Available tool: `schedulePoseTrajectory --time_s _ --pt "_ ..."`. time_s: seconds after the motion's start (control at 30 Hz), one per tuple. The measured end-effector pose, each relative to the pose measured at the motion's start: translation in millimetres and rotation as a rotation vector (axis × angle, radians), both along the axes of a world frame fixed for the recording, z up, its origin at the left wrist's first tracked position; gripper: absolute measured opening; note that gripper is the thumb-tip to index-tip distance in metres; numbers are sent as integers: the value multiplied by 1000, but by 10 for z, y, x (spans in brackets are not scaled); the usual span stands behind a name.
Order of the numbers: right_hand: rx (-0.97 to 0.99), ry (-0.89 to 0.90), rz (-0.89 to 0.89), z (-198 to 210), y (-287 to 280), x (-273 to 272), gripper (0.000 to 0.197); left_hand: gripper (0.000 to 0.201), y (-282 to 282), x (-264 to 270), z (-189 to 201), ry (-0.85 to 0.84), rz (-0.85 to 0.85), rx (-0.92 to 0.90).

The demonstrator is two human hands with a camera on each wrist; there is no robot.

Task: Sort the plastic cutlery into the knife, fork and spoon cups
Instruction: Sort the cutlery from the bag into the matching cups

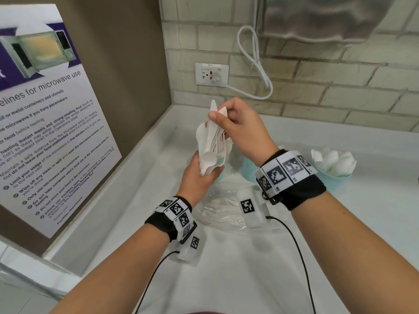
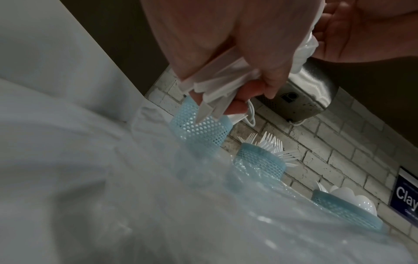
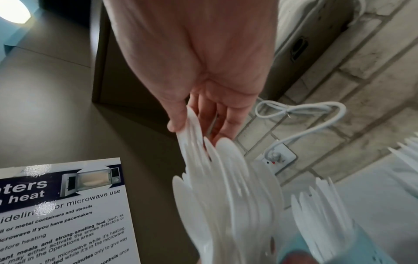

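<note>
My left hand (image 1: 205, 174) grips a bundle of white plastic cutlery (image 1: 212, 146) by the handles, spoons and fork tines fanned upward. In the left wrist view the handles (image 2: 217, 89) stick out below its fingers. My right hand (image 1: 215, 115) pinches the top of a white knife (image 1: 213, 123) that stands in the bundle; its fingers (image 3: 181, 123) close on the blade tip. Three teal mesh cups stand along the wall: the left cup (image 2: 199, 128), the fork cup (image 2: 260, 160) and the spoon cup (image 1: 333, 175). The bundle and my hands hide most of the left cup in the head view.
A crumpled clear plastic bag (image 1: 217, 211) lies on the white counter (image 1: 249, 268) under my wrists. A microwave poster (image 1: 45, 132) leans on the left wall. A socket (image 1: 212, 74) with a looped white cord (image 1: 256, 64) and a steel dispenser (image 1: 317, 17) are on the brick wall.
</note>
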State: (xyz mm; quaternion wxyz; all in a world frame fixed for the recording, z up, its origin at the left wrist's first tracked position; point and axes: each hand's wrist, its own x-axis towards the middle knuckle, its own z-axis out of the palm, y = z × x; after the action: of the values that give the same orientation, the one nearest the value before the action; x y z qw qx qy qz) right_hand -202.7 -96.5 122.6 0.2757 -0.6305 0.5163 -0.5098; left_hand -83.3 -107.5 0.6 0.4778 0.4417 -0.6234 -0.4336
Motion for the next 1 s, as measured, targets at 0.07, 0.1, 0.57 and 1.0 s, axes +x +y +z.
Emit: schedulePoseTrajectory --time_s 0.07,0.1,0.57,1.0 --pt "40 14 34 -62 21 -2 17 46 -2 -6 -9 -1 -5 -1" --pt "63 33 46 -88 33 -3 21 47 -1 -6 -11 -9 -11 -4" --pt "-22 -67 87 477 34 -140 19 29 -66 92 -74 -83 -27 -14" --pt "135 86 -231 -291 -578 -162 19 24 -106 170 -52 -57 40 1"
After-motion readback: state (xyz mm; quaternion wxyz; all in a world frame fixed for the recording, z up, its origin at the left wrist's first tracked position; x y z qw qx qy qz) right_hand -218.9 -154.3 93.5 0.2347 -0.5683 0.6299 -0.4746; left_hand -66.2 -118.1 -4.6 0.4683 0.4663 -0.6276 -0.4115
